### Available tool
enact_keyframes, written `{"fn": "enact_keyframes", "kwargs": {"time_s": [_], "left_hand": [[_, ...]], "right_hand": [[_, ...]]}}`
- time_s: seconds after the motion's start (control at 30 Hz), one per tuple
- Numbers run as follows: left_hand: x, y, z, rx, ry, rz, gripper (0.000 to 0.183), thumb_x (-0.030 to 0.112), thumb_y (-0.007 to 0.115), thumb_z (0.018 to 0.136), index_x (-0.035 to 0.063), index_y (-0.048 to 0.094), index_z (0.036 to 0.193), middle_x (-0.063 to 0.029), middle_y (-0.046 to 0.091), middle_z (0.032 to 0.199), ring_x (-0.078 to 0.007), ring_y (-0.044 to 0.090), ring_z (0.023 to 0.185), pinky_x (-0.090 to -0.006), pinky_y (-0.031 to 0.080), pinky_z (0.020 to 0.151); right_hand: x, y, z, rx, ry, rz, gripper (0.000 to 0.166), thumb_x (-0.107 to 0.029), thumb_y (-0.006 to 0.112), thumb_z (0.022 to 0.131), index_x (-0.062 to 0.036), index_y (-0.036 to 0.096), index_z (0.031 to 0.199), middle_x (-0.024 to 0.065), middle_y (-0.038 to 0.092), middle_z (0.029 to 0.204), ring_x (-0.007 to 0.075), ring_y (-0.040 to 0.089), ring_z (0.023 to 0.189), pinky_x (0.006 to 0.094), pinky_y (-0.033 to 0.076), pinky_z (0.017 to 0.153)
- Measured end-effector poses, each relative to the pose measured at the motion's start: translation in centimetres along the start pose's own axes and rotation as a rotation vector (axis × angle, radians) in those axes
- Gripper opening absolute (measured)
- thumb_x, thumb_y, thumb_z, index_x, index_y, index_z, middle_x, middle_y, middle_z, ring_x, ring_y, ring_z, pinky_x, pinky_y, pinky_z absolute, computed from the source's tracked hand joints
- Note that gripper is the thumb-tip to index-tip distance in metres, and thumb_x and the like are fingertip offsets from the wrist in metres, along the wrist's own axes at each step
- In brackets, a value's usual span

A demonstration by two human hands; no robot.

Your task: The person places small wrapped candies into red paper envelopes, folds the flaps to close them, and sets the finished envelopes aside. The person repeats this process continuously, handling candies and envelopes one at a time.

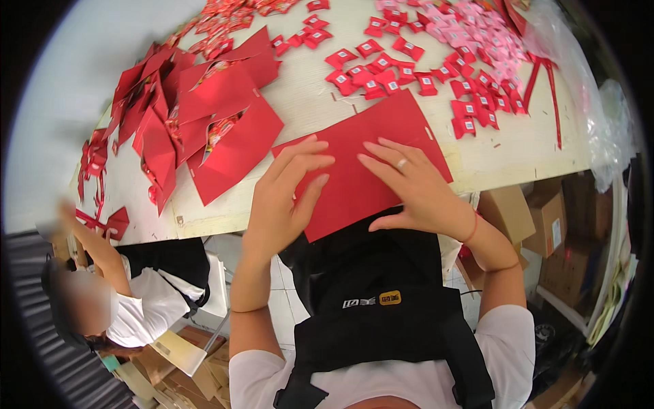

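Observation:
A flat red paper piece (347,189) with small slots lies at the table's front edge, partly overhanging it. My left hand (291,189) rests at its left part, fingers apart. On its right part lies my right hand (409,189), a ring on one finger, fingers spread. Neither hand is closed around anything. Beyond the paper lie red wrapped candies (383,64), each with a small printed patch. To the left, folded red paper pouches (225,138) lie in a heap, some with small wrapped packets showing inside.
Pink wrapped candies (475,30) are piled at the back right, near red ribbon (549,76) and clear plastic (587,102). Orange-red packets (219,25) lie at the back. A co-worker (133,307) sits at the left, an arm reaching to the table (204,225). Cardboard boxes (544,220) stand below right.

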State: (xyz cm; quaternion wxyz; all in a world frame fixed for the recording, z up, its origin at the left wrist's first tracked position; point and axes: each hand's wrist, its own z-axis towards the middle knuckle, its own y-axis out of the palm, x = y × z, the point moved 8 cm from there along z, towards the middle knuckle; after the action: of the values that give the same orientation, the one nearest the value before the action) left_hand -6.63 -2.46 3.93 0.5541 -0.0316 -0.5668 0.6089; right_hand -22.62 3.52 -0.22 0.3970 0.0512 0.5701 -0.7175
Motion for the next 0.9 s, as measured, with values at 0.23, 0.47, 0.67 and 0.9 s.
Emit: {"fn": "enact_keyframes", "kwargs": {"time_s": [0.23,0.47,0.67,0.9], "left_hand": [[-4.2,4.8,1.6,-0.307,-0.224,0.258,0.037,0.021,0.071,0.088,0.0077,0.064,0.122,-0.0084,0.060,0.133,-0.0306,0.063,0.115,-0.0382,0.053,0.091],[-3.4,5.9,2.1,-0.398,-0.082,0.384,0.061,0.037,0.083,0.073,0.0010,0.059,0.116,-0.0086,0.060,0.119,-0.0269,0.066,0.100,-0.0378,0.055,0.072],[-2.4,7.7,2.6,-0.511,-0.032,0.416,0.057,0.031,0.084,0.071,0.0039,0.053,0.110,-0.0087,0.056,0.107,-0.0282,0.066,0.090,-0.0391,0.053,0.066],[-2.0,6.7,3.1,-0.613,-0.101,0.201,0.038,0.018,0.073,0.081,0.0074,0.054,0.112,-0.0101,0.057,0.130,-0.0308,0.067,0.098,-0.0401,0.055,0.065]], "right_hand": [[1.4,3.1,0.2,-0.111,0.004,-0.124,0.085,-0.051,0.087,0.056,-0.0007,0.056,0.116,0.0138,0.051,0.111,0.0301,0.048,0.106,0.0428,0.037,0.095],[-0.1,1.6,-1.2,0.345,-0.270,0.037,0.064,-0.057,0.084,0.063,-0.0073,0.053,0.088,0.0066,0.056,0.085,0.0227,0.055,0.072,0.0325,0.045,0.061],[-1.6,-0.3,-2.1,0.522,-0.432,0.024,0.056,-0.058,0.079,0.074,-0.0087,0.052,0.075,0.0027,0.052,0.072,0.0181,0.051,0.059,0.0283,0.040,0.050],[-0.9,-0.1,-2.0,0.506,-0.389,0.019,0.049,-0.049,0.081,0.074,-0.0095,0.053,0.074,0.0026,0.050,0.072,0.0187,0.052,0.063,0.0297,0.042,0.052]]}}
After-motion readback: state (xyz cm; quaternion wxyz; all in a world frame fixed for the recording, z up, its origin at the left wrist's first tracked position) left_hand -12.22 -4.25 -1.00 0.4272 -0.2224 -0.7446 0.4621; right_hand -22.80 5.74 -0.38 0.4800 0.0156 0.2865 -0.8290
